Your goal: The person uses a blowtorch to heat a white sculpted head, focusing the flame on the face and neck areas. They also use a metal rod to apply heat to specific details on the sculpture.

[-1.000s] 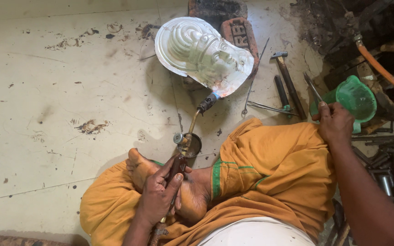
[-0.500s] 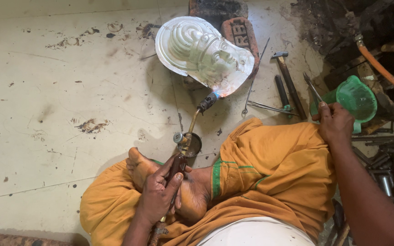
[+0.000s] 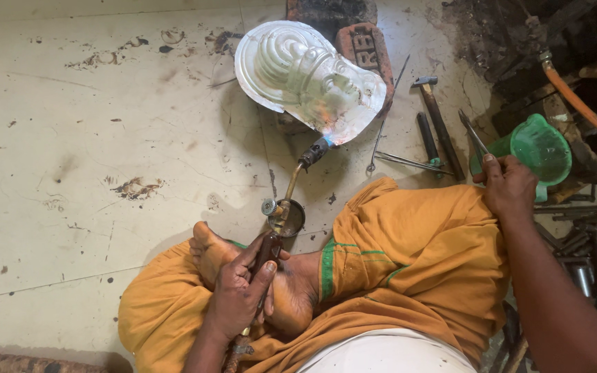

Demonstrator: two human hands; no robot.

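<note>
My left hand (image 3: 238, 293) grips the dark handle of a gas torch (image 3: 281, 214), low in the middle of the head view. The torch's bent brass neck points up at a silvery embossed metal face plate (image 3: 298, 72), which leans on bricks (image 3: 364, 45); a small flame touches the plate's lower edge. My right hand (image 3: 509, 185) rests on my right knee and holds thin metal tongs (image 3: 477, 138) beside a green plastic mug (image 3: 537, 148). I sit cross-legged in orange cloth (image 3: 409, 255).
A hammer (image 3: 437, 117), a dark chisel (image 3: 426, 138) and thin metal rods (image 3: 388, 103) lie on the pale stained floor right of the plate. An orange hose (image 3: 582, 103) and dark scrap tools crowd the right edge.
</note>
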